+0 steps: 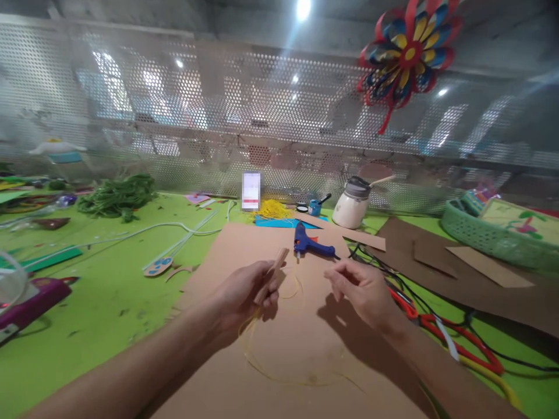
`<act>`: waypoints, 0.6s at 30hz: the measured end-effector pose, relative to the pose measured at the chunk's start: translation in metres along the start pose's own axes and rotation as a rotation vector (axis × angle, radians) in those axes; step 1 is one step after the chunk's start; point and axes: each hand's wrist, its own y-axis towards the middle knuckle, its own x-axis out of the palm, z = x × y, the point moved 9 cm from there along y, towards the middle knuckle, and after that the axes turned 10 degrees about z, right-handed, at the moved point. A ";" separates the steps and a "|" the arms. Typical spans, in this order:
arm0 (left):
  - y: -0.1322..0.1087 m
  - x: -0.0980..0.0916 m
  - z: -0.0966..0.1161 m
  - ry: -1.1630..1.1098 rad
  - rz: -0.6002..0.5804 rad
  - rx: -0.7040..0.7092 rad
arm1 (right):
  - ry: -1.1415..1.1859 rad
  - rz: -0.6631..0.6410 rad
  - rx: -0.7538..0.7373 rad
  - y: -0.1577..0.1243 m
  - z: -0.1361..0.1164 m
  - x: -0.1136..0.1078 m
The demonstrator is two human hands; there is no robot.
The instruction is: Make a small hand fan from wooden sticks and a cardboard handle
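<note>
My left hand point(251, 291) is closed around a small narrow piece of brown cardboard point(279, 262), which looks rolled or folded and tilts up to the right. Thin yellow strands point(250, 343) hang below that hand and curl over a large sheet of tan cardboard point(301, 358). To the right, my right hand point(360, 288) is raised above the sheet, thumb and fingertips pinched together. Whatever may be between those fingertips is too small to make out. A blue glue gun point(312, 243) lies on the sheet just beyond both hands.
Red-handled scissors point(463, 337) and black cables lie at right, near dark brown cardboard point(428, 262) and a green basket point(463, 230). Behind stand a white jar point(350, 203) and a phone point(251, 191). Green strands point(117, 196) and a purple power strip point(35, 305) are at left.
</note>
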 end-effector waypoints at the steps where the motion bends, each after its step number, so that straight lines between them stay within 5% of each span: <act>1: 0.001 -0.002 -0.002 -0.014 0.009 -0.008 | 0.013 0.000 0.019 -0.001 0.003 0.000; 18: 0.000 -0.007 -0.009 -0.080 0.087 0.024 | 0.116 -0.047 0.195 -0.007 0.021 0.007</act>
